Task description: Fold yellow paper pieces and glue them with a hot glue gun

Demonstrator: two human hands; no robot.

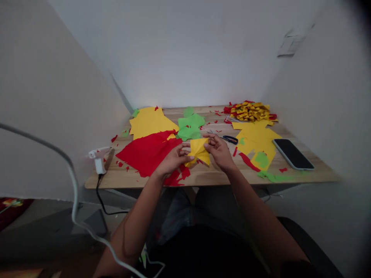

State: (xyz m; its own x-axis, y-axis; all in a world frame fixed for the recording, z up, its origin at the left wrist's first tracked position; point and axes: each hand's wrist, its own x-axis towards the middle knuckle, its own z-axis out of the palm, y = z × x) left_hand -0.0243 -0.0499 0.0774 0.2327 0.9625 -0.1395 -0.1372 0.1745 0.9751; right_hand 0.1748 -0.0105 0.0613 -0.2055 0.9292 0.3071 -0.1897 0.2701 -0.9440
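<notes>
Between my two hands is a creased piece of yellow paper [199, 150], held up over the front of the table. My left hand [175, 159] pinches its left edge, and my right hand [219, 152] grips its right edge. Under and behind my left hand lies a large red sheet [147, 152] with ragged edges. Green paper pieces [190, 125] rest just beyond the yellow piece. Scissors [230, 139] with dark handles lie behind my right hand, their blades partly among scraps.
A glue gun [99, 160] stands at the table's left edge, its cord hanging down. Yellow sheets [152, 122] lie at the back left, more yellow paper [255, 137] at right. A phone [293, 154] and a folded red-and-yellow pile [251, 112] are on the right. A pale cable [74, 193] crosses the left foreground.
</notes>
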